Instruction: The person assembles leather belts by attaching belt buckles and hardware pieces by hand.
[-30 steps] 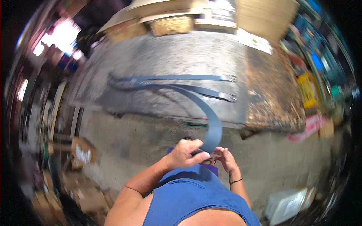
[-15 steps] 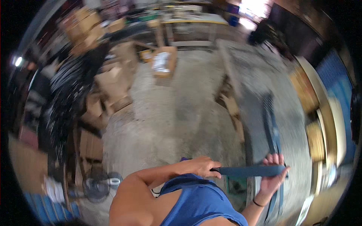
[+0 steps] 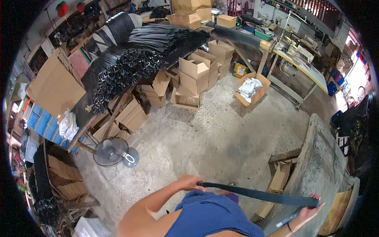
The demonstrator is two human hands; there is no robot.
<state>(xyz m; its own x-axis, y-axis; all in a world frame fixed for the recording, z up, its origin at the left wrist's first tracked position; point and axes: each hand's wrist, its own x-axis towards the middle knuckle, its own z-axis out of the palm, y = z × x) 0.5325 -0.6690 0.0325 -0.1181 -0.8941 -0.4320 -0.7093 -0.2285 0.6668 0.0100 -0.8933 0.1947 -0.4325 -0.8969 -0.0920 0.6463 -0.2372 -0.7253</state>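
Note:
A dark belt (image 3: 256, 193) is stretched in front of my waist, sloping slightly down to the right. Its left end is gripped by my left hand (image 3: 190, 183), closed beside my blue top. Toward the other end, my right hand (image 3: 310, 212) has its fingers wrapped round the belt, thumb side outward, above the worktable (image 3: 316, 177). A dark band circles my right wrist. Part of another strap-like strip (image 3: 287, 219) shows on the table beside that wrist.
A long table at left carries heaped black belts (image 3: 126, 73). Cardboard boxes (image 3: 193, 75) stand under and beside it, near a floor fan (image 3: 111, 153). Farther back are an open box of white packets (image 3: 250, 89) and a sewing machine table (image 3: 300, 69). Concrete floor (image 3: 197, 138) lies between.
My view has swung left, bringing the belt heap and fan into fuller view. The belt stays in both hands, with more of its length now stretched between them.

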